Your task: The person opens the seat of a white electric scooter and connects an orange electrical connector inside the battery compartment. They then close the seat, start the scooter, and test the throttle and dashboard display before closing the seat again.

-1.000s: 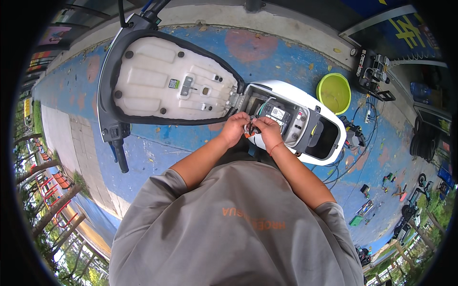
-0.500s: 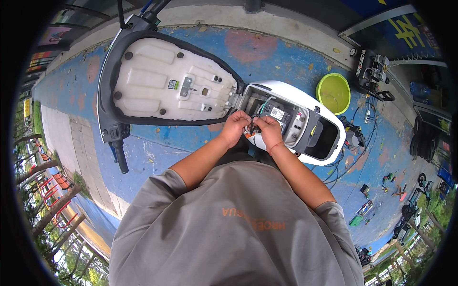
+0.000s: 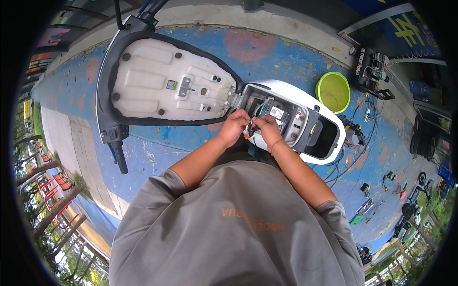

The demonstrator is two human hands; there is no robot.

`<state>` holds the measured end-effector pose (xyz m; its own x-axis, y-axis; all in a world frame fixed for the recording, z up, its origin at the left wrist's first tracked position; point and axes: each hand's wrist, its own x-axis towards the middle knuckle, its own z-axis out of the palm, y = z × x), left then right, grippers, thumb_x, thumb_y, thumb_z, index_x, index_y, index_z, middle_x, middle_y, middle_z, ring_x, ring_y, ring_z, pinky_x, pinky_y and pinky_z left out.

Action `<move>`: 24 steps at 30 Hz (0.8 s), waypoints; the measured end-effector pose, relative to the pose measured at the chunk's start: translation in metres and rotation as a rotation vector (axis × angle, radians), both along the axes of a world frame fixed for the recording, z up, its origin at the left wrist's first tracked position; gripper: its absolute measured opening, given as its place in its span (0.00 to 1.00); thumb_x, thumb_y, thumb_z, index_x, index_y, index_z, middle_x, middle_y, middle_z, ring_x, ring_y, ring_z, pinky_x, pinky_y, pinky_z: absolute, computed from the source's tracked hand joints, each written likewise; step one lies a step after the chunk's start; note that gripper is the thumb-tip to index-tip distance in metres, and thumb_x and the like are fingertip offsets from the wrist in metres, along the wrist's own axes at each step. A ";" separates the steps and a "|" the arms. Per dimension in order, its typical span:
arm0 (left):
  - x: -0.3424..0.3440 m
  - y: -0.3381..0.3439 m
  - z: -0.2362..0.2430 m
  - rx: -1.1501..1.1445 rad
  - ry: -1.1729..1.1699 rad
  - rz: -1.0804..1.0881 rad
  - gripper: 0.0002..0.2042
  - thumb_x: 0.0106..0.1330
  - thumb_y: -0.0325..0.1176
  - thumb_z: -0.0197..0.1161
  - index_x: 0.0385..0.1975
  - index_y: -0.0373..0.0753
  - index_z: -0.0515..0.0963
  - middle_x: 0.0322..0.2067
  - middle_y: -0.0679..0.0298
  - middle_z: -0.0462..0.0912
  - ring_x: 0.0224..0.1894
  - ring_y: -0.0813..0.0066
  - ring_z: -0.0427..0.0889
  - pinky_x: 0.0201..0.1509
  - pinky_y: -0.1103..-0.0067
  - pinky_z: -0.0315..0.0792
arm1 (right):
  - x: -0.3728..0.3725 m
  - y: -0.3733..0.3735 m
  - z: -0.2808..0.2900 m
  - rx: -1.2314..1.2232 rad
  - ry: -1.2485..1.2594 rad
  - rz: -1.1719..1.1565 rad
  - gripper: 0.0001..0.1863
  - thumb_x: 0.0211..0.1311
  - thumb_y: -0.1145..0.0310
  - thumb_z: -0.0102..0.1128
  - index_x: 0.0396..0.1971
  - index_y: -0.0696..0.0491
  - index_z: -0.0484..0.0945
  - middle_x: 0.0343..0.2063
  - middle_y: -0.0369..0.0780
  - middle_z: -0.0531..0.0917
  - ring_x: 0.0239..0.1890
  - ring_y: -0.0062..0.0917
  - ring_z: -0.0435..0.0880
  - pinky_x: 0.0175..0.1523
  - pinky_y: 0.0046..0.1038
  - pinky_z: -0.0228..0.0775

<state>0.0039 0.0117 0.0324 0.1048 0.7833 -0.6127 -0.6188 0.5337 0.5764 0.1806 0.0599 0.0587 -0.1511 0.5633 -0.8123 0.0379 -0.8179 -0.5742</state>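
Quietly, the left hand and right hand met over wiring at a white scooter.
Both hands' fingers were pinched on the wiring, though the exact part in each grip was too small to tell; an orange piece showed just below the fingertips. The wiring was between the hands, at the near side of the open compartment, near a dark box with a white label. To the left, the flipped-open seat showed its pale underside, while a yellow-green basin stood beyond the scooter on the blue floor.
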 end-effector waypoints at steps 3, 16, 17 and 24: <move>0.004 0.003 0.003 0.013 0.053 -0.024 0.05 0.71 0.20 0.58 0.37 0.38 0.79 0.36 0.62 0.86 0.42 0.70 0.87 0.49 0.75 0.78 | -0.004 -0.007 -0.004 0.374 -0.327 0.030 0.30 0.60 0.63 0.83 0.57 0.57 0.76 0.59 0.45 0.82 0.60 0.37 0.81 0.65 0.37 0.70; -0.002 0.012 0.000 0.198 0.269 -0.352 0.03 0.80 0.27 0.59 0.41 0.39 0.77 0.38 0.68 0.83 0.42 0.79 0.81 0.48 0.77 0.76 | 0.038 0.038 0.008 1.099 -0.339 0.872 0.07 0.63 0.69 0.74 0.40 0.44 0.89 0.43 0.31 0.89 0.61 0.38 0.80 0.68 0.47 0.63; -0.002 0.010 -0.004 0.231 0.314 -0.372 0.04 0.81 0.28 0.58 0.41 0.39 0.77 0.37 0.68 0.83 0.41 0.80 0.80 0.47 0.78 0.75 | 0.039 0.042 0.008 1.042 -0.343 0.930 0.06 0.65 0.68 0.74 0.41 0.43 0.90 0.44 0.32 0.88 0.61 0.39 0.79 0.67 0.47 0.64; -0.002 0.008 0.006 0.109 0.366 -0.320 0.04 0.80 0.27 0.59 0.40 0.38 0.78 0.33 0.69 0.80 0.38 0.81 0.78 0.44 0.79 0.74 | 0.037 0.050 -0.016 0.841 -0.164 0.963 0.07 0.73 0.65 0.70 0.47 0.46 0.88 0.56 0.34 0.86 0.60 0.45 0.77 0.70 0.47 0.65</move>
